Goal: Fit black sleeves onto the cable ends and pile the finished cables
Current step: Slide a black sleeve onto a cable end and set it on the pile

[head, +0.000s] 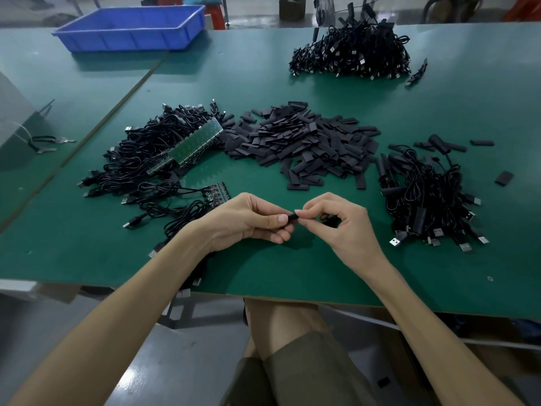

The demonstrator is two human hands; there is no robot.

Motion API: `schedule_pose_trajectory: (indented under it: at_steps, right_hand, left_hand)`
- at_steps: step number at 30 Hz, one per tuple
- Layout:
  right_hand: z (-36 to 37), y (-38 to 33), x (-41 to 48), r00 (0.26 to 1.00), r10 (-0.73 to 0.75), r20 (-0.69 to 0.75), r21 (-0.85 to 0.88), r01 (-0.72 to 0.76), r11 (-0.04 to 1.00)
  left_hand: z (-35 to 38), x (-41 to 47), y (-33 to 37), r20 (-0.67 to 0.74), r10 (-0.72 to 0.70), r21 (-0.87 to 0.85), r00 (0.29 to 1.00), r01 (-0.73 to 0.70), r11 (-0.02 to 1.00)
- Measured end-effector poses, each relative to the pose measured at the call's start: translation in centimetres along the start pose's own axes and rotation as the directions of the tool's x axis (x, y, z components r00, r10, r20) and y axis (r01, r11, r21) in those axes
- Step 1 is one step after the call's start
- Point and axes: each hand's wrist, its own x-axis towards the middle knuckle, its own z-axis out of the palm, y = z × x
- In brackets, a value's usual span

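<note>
**Both hands pinching one black sleeve near the front edge**

On my feed the left hand (251,221) and right hand (336,227) meet fingertip to fingertip just above the tabletop (292,271), close to its near edge. Both are curled into a pinch. The left thumb and forefinger hold one end of a short black sleeve (292,219), and the right thumb and forefinger hold the other end. I cannot tell how far a cable end sits inside it, because the fingers cover that part. Something dark shows inside the curl of the right hand, and I cannot identify it.

Layout beyond the hands:
- Centre: a heap of loose sleeves (307,142), flat black pieces.
- Left of the heap, touching it: a tangle of bare cables (131,159) with green circuit strips (199,142) lying on top.
- Right of the heap, apart from it: a pile of sleeved cables (430,194), with USB plugs along the side nearest me.
- Far right: a second cable pile (351,54).
- Far left: a blue bin (131,27).
</note>
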Motion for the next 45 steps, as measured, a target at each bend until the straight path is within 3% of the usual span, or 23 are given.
schedule_pose_trajectory:
  at_steps: [5,18,32,45]
  right_hand:
    - [0.0,0.2,0.0,1.0,0.012,-0.01,0.012,-0.012,1.0]
    - [-0.4,0.5,0.3,0.988,0.147,-0.043,0.196,-0.136,0.971]
    - [-0.4,0.3,0.3,0.976,0.217,-0.029,0.199,-0.207,0.958]
    - [-0.5,0.3,0.3,0.975,0.221,-0.013,0.185,-0.215,0.959]
  left_hand:
    - [0.1,0.0,-0.2,-0.006,0.027,-0.014,1.0,-0.027,1.0]
    - [-1.0,-0.1,0.1,0.057,0.053,-0.255,0.997,-0.036,0.966]
    - [-0.6,-0.1,0.2,-0.013,0.121,-0.228,0.993,-0.121,0.966]
    - [0.1,-0.2,0.3,0.032,0.187,-0.211,0.982,-0.177,0.961]
